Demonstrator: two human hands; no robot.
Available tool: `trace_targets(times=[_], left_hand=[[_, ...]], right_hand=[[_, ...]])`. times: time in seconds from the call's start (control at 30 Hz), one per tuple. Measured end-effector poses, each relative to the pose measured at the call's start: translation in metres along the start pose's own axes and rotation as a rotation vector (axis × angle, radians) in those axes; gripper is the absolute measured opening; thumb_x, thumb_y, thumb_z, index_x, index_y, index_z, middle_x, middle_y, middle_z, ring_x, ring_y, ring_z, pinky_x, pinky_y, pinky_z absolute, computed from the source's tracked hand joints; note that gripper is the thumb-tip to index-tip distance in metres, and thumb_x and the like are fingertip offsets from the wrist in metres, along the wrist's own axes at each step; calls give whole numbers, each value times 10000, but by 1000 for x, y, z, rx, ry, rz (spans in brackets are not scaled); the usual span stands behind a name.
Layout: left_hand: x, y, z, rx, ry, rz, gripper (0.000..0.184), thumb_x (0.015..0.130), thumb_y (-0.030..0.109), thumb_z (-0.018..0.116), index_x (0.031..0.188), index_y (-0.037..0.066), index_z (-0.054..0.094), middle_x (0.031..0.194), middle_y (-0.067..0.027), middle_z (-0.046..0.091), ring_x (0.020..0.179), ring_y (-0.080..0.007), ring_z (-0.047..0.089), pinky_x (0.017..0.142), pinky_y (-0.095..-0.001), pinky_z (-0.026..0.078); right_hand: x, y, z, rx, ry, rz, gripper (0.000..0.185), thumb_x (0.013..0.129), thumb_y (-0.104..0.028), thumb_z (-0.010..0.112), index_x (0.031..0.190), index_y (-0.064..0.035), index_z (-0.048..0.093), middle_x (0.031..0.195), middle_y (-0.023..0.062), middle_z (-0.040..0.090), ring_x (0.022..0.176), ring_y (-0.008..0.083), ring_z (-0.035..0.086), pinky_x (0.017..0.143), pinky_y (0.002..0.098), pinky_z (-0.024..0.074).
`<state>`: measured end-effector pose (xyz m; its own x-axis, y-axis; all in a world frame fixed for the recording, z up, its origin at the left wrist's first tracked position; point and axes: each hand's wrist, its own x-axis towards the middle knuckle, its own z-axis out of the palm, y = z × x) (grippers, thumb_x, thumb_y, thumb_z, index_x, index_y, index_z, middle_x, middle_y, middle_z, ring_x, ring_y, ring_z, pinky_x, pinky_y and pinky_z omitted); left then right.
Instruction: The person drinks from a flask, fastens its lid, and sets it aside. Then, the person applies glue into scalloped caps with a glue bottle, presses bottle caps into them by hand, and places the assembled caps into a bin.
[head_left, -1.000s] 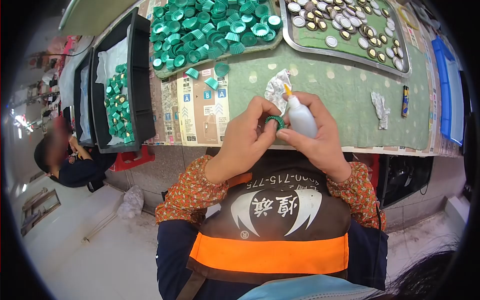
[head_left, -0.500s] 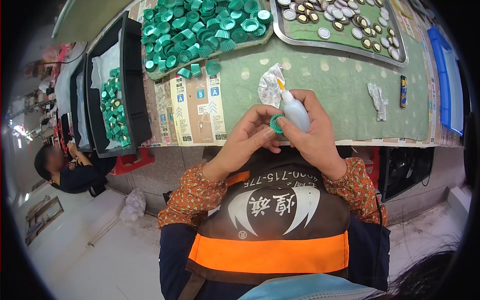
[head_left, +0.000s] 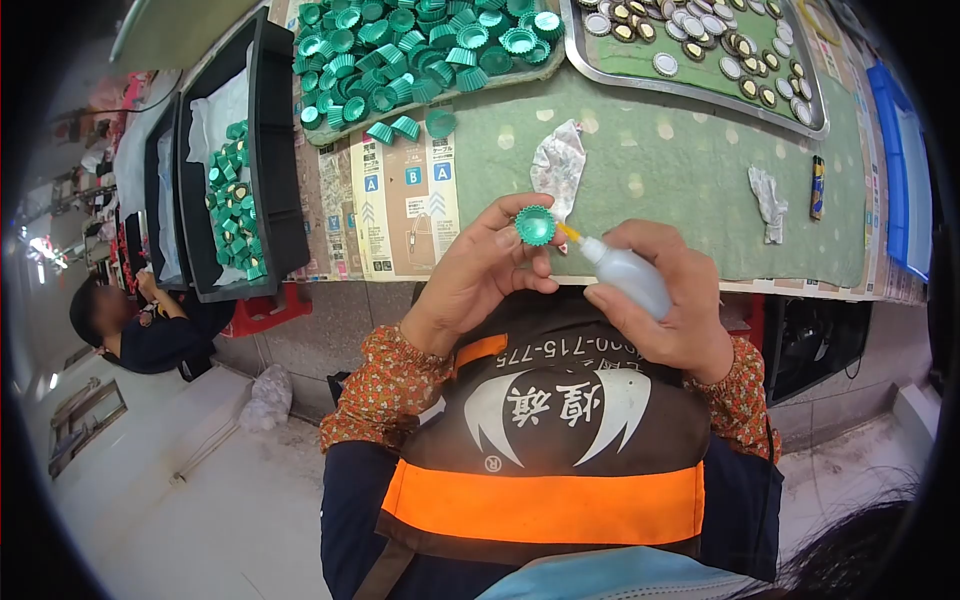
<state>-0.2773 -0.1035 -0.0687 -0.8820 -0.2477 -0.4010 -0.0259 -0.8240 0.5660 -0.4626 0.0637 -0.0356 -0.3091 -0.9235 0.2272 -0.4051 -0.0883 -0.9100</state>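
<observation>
Spotted green cloth [head_left: 690, 190] behind fluted cup [head_left: 535, 226]; pale floor [head_left: 250, 520] below

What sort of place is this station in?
Probably an assembly workshop: a heap of shiny green fluted cups, a silver rectangular metal tray of round white and brown discs, and a white plastic squeeze bottle in the right hand.

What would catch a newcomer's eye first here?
Probably the heap of green caps at the top, left of centre. Mid-picture, the left hand holds up one green cap and the right hand a white bottle, its yellow tip close by. At upper right, a metal tray holds scattered discs.
</observation>
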Motion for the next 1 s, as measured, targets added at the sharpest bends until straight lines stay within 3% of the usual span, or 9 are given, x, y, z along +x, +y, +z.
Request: trace_targets(times=[0.07,0.17,0.27,0.67,0.77,1.0], left_hand=[[-1,-2,0,12,-2,1,491,1041,240,581,1470,46,440,1218,-126,624,926,-121,644,866,-343,622],[-1,-2,-2,24,-9,-16,491,1042,230,579,1476,46,444,1242,-133,624,929,-120,644,874,-339,620],[-2,-2,-4,45,-14,-18,489,1043,221,578,1480,44,448,1271,-145,623,936,-119,644,877,-336,617],[-3,-5,-5,72,0,-20,474,1049,219,576,1475,42,463,1293,-146,631,934,-112,644,875,-323,611],[-3,-5,-5,66,13,-27,461,1049,220,577,1462,43,476,1283,-139,634,932,-113,644,868,-318,612],[-5,-7,-6,41,43,-29,430,1044,268,585,1394,34,493,1166,-90,642,930,-128,653,859,-330,618]], right_hand=[[-1,0,1,-25,-57,7,401,855,-96,796,1206,-13,623,1005,145,704,755,235,701,687,319,542],[1,-2,7,-69,-27,-25,368,846,-175,811,1161,-64,657,803,124,698,690,304,710,603,358,538],[2,-3,8,-125,-42,-52,375,853,-192,807,1171,-63,654,773,121,688,665,302,699,583,361,525],[3,-4,11,-147,-53,-40,340,879,-200,786,1161,-63,652,753,121,679,645,301,687,560,373,507],[2,-4,9,-138,-97,-5,291,856,-129,796,1084,-28,647,835,147,704,657,303,696,595,358,523],[2,2,12,-45,-7,49,317,887,-206,789,1126,-56,644,791,142,687,673,308,705,600,357,533]])
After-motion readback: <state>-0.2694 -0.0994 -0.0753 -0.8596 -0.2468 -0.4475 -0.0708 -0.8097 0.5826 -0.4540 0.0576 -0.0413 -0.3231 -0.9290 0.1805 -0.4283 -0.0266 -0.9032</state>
